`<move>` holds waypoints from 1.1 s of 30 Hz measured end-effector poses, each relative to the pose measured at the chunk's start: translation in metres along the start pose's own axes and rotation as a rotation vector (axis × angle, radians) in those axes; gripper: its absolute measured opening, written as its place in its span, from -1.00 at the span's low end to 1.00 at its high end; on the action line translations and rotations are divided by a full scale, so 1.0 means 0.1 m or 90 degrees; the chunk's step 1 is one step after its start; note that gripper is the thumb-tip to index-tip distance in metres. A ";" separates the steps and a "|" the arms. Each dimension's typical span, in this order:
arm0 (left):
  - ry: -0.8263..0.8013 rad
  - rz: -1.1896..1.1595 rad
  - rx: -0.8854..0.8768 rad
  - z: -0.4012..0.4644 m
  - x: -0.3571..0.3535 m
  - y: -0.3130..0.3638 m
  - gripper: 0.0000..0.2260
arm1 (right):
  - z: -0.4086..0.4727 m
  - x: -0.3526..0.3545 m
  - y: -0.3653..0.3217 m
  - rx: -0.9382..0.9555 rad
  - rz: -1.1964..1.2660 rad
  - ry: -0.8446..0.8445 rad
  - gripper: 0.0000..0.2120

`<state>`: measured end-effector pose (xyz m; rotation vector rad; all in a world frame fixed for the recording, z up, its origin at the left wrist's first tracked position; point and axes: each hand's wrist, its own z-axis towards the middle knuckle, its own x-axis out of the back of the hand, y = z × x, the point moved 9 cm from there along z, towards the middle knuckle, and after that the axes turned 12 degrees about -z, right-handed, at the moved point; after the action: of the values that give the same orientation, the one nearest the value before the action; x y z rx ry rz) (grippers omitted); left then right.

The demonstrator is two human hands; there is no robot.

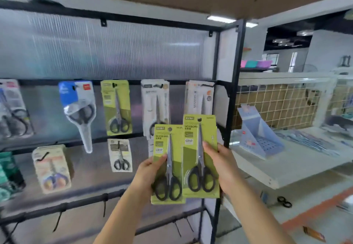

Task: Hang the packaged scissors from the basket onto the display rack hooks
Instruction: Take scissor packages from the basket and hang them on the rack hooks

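I hold two green scissor packs upright in front of the display rack [234,83]. My left hand [148,175] grips the smaller green pack [162,144] by its left edge, thumb on its front. My right hand [219,164] grips the larger green pack [193,144] by its right edge. The two packs sit side by side, edges overlapping slightly. Behind them hang other packs: a matching green pack [116,106], a white pack [155,102] and a cream pack [199,96] on the upper rail. The basket is out of view.
More packs hang at left: a blue-topped one [78,108], a small pack [120,154] and a stack [51,167] on the middle rail. Bare black hooks [104,208] stick out of the lower rail. A white shelf [286,169] with a blue stand [257,138] is to the right.
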<state>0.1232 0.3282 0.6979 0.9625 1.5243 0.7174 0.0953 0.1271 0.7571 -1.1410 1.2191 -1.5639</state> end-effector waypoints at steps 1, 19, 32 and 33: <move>0.019 -0.006 -0.016 -0.04 0.11 0.12 -0.83 | 0.01 -0.14 -0.06 0.007 0.001 -0.022 -0.85; 0.085 -0.046 -0.187 -0.10 1.44 1.63 -0.87 | 0.23 -1.90 -1.09 0.104 0.017 -0.113 -0.91; 0.053 -0.044 -0.191 0.13 1.57 1.83 -0.81 | 0.43 -2.11 -1.22 0.082 -0.048 -0.034 -0.58; 0.060 -0.044 -0.191 0.12 1.58 1.84 -0.79 | 0.47 -2.13 -1.20 0.078 -0.054 -0.034 -0.56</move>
<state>0.1655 0.5541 0.7771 0.6552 1.4723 0.9225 0.1841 0.3421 0.8450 -1.1604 1.0366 -1.6380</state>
